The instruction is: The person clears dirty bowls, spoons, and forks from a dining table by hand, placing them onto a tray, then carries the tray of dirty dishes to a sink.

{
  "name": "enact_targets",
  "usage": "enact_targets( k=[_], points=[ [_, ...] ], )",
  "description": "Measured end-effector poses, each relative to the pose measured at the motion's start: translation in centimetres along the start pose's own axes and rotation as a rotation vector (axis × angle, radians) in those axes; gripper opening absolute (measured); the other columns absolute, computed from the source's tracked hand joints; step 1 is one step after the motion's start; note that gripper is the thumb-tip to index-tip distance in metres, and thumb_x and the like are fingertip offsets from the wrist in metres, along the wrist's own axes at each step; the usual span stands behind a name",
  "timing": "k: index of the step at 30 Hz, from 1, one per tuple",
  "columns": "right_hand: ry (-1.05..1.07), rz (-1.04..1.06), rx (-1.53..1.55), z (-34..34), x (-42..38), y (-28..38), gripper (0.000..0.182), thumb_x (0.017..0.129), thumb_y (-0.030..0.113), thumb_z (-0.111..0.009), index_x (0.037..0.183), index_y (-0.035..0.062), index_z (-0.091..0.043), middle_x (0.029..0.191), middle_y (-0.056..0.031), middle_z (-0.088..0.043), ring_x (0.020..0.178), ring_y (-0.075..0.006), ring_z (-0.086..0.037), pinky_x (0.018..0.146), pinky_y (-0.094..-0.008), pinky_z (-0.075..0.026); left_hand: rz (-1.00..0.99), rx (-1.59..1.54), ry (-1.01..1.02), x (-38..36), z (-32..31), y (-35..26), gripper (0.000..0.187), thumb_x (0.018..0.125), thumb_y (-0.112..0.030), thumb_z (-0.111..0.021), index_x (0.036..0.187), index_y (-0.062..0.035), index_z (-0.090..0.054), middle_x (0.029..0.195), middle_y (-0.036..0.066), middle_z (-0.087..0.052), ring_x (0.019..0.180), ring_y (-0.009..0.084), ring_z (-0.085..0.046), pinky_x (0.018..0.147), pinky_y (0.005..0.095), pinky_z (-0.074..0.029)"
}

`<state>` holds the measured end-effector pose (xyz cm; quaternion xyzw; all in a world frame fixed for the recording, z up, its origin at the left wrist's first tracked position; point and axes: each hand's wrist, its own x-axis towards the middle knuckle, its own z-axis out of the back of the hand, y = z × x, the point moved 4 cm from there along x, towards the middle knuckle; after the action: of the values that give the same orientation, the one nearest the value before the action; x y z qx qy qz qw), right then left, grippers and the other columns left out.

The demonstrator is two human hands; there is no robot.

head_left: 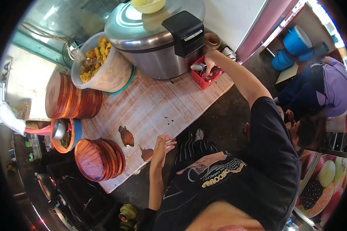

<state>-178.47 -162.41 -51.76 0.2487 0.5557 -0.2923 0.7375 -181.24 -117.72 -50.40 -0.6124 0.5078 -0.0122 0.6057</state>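
Note:
My right hand reaches down into a small red plastic basket at the table's far edge. Its fingers are bent together among metal spoons; what they grip is partly hidden. My left hand hangs by the near edge of the table, fingers stretched out and holding nothing. Close to it, the worn tabletop has brown patches where the surface has peeled. To its left stands a stack of round wooden plates.
A large steel rice cooker carries a yellow bowl. Beside it stand a tub of yellow food with a ladle, more stacked wooden plates and an orange-and-blue container. People and blue buckets are at right.

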Motion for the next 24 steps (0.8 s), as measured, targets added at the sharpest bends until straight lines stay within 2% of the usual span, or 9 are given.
enact_targets(
  k=[1,3,5,8,9,12,15,22,24],
  points=[
    [-0.037,0.03,-0.032,0.2,-0.1,-0.1,0.04,0.074,0.041,-0.065,0.101,0.011,-0.064,0.089,-0.0094,-0.065,0.079,-0.0221,-0.06,0.072,-0.0373,-0.049,-0.001,0.0,0.002,0.4,0.0,-0.5,0.036,0.096,-0.035,-0.038,0.117,-0.0066,-0.04,0.109,0.012,-0.052,0.095,0.021,-0.056,0.083,0.0317,-0.044],
    [-0.181,0.105,-0.182,0.2,-0.8,-0.3,0.052,0.076,0.054,-0.06,0.104,0.0107,-0.064,0.088,-0.0104,-0.066,0.077,-0.0231,-0.06,0.069,-0.0375,-0.048,-0.005,0.005,0.008,0.9,-0.3,-1.5,0.036,0.096,-0.034,-0.038,0.118,-0.0067,-0.04,0.109,0.012,-0.052,0.095,0.0209,-0.056,0.083,0.0315,-0.044],
    [-0.396,0.195,-0.42,-0.3,-1.6,-0.3,0.056,0.078,0.056,-0.056,0.105,0.0072,-0.063,0.088,-0.0125,-0.066,0.076,-0.026,-0.06,0.069,-0.0386,-0.048,-0.012,0.013,0.016,1.4,-0.2,-2.3,0.036,0.096,-0.034,-0.037,0.118,-0.0067,-0.04,0.109,0.012,-0.052,0.095,0.0208,-0.056,0.082,0.0314,-0.044],
    [-0.447,0.234,-0.451,-1.0,-0.3,-1.4,0.055,0.081,0.053,-0.054,0.104,0.0036,-0.062,0.086,-0.0141,-0.066,0.076,-0.0297,-0.061,0.069,-0.04,-0.048,-0.027,0.039,0.03,2.0,-0.2,-3.0,0.036,0.096,-0.034,-0.037,0.119,-0.0067,-0.04,0.108,0.012,-0.052,0.096,0.0208,-0.055,0.082,0.0315,-0.044],
    [-0.458,0.223,-0.504,-1.3,-1.6,-1.1,0.052,0.083,0.05,-0.053,0.101,0.0021,-0.063,0.082,-0.0134,-0.065,0.076,-0.0283,-0.062,0.066,-0.0405,-0.048,-0.018,0.043,0.034,2.2,-0.3,-3.1,0.036,0.096,-0.034,-0.037,0.119,-0.0067,-0.04,0.109,0.012,-0.052,0.097,0.0208,-0.055,0.082,0.0314,-0.044],
    [-0.427,0.198,-0.33,-1.8,-3.6,-1.0,0.049,0.085,0.047,-0.052,0.097,0.0001,-0.063,0.077,-0.012,-0.063,0.072,-0.0265,-0.062,0.062,-0.0393,-0.049,0.0,0.06,0.055,2.7,-0.4,-3.5,0.037,0.096,-0.035,-0.038,0.119,-0.0067,-0.04,0.109,0.012,-0.052,0.097,0.0207,-0.055,0.082,0.0311,-0.044],
    [-0.354,0.171,-0.391,-1.5,-2.8,-0.9,0.046,0.087,0.042,-0.051,0.093,-0.0024,-0.063,0.074,-0.0111,-0.063,0.067,-0.0245,-0.062,0.059,-0.0382,-0.05,0.019,0.087,0.088,3.3,-0.3,-3.2,0.038,0.096,-0.035,-0.037,0.12,-0.0066,-0.039,0.111,0.013,-0.052,0.098,0.0216,-0.055,0.084,0.0324,-0.044],
    [-0.195,-0.086,-0.356,-0.4,-0.7,1.3,0.038,0.089,0.035,-0.05,0.093,-0.0011,-0.063,0.084,-0.0121,-0.066,0.07,-0.0241,-0.064,0.065,-0.0389,-0.053,0.038,0.134,0.127,3.8,-0.4,-3.6,0.038,0.096,-0.036,-0.036,0.121,-0.0065,-0.038,0.111,0.014,-0.053,0.099,0.0234,-0.055,0.087,0.0353,-0.043],
    [-0.252,-0.012,-0.384,-0.1,-2.4,2.1,0.035,0.085,0.032,-0.057,0.099,0.0011,-0.062,0.088,-0.012,-0.066,0.072,-0.0236,-0.065,0.066,-0.0373,-0.054,0.031,0.132,0.133,3.9,-0.3,-3.8,0.038,0.096,-0.035,-0.036,0.121,-0.0065,-0.038,0.111,0.013,-0.053,0.099,0.0234,-0.055,0.087,0.0353,-0.043]
  ],
)
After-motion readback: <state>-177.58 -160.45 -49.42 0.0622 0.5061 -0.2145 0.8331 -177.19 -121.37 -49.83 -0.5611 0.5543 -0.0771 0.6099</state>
